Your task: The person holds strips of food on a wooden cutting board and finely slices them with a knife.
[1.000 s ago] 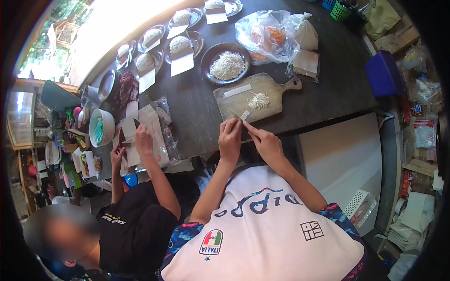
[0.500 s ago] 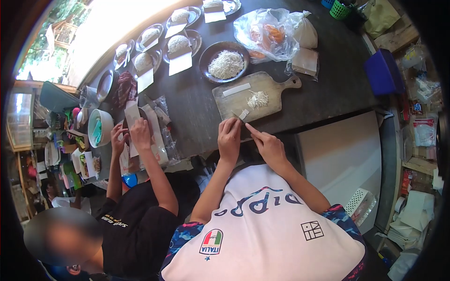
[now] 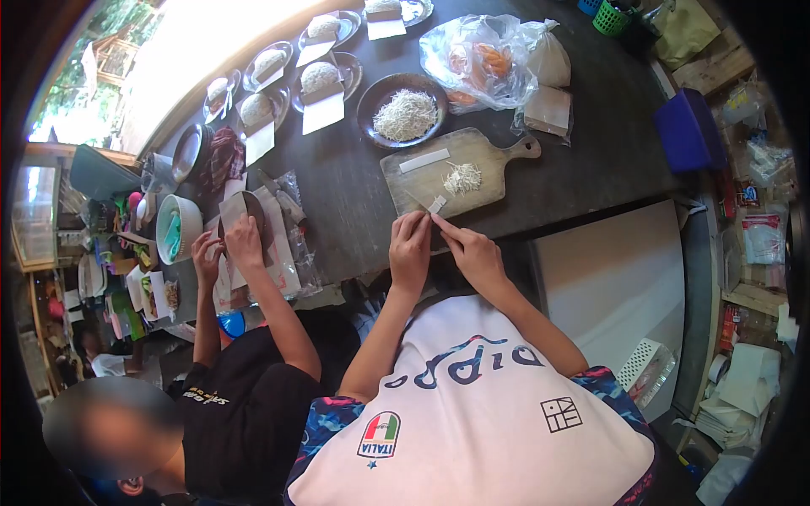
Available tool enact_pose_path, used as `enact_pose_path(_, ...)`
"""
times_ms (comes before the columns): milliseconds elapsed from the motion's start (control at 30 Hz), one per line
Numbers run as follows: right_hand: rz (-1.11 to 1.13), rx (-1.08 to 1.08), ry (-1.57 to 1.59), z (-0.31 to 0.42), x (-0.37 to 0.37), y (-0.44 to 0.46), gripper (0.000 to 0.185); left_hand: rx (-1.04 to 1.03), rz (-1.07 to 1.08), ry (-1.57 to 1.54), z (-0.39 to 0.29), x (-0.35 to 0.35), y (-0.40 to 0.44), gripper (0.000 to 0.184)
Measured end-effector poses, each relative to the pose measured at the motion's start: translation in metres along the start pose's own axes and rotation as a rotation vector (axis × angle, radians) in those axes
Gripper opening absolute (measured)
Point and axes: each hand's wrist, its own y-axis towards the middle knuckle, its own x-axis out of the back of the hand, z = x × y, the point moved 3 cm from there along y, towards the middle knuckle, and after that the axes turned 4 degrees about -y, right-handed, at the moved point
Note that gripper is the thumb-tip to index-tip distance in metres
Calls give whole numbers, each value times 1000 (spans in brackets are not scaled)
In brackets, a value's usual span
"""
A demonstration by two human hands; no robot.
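Observation:
My left hand [image 3: 409, 244] is closed at the near edge of a wooden cutting board [image 3: 405, 190], its fingers pinched together. Beside it, my right hand [image 3: 471, 253] has its index finger stretched towards the left fingertips and the other fingers curled. What either hand grips is hidden. Just beyond the fingertips lies a small white piece [image 3: 436, 205], with a thin pale line next to it that could be a blade edge or a shred. On the board are a longer white strip [image 3: 424, 160] and a small heap of white shreds [image 3: 462, 178].
Behind the board stands a dark bowl [image 3: 364, 126] of white shreds, with a plastic bag [image 3: 434, 51] of orange items right of it. Several dishes with pale mounds and white cards line the far edge. At left, a co-worker's hands [image 3: 243, 240] touch a light card over a dark plate.
My hands stay at the board edge, with only small finger shifts. A thin pale line now shows by the white piece. The co-worker's hands moved slightly left, and a dark plate shows under the card.

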Motion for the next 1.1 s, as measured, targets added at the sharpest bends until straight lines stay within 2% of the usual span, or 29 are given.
enact_pose_path(67, -18, 27, -19, 2, 1, 3, 45, 2, 7, -6, 2, 1, 1, 22)
enact_pose_path(167, 84, -56, -69, 6, 13, -10, 45, 13, 14, -8, 0, 1, 1, 21)
enact_pose_path(367, -13, 12, 18, 2, -2, 5, 46, 17, -4, 57, -3, 0, 0, 21)
enact_pose_path(667, -15, 6, 30, 2, 2, -2, 46, 0, 7, 66, 0, 0, 0, 21)
enact_pose_path(867, 64, -44, -100, 4, 10, -11, 46, -5, -1, 34, 3, 0, -1, 21)
enact_pose_path(1100, 17, 1, -26, 4, 0, 4, 46, 10, -6, 22, 3, 2, -1, 21)
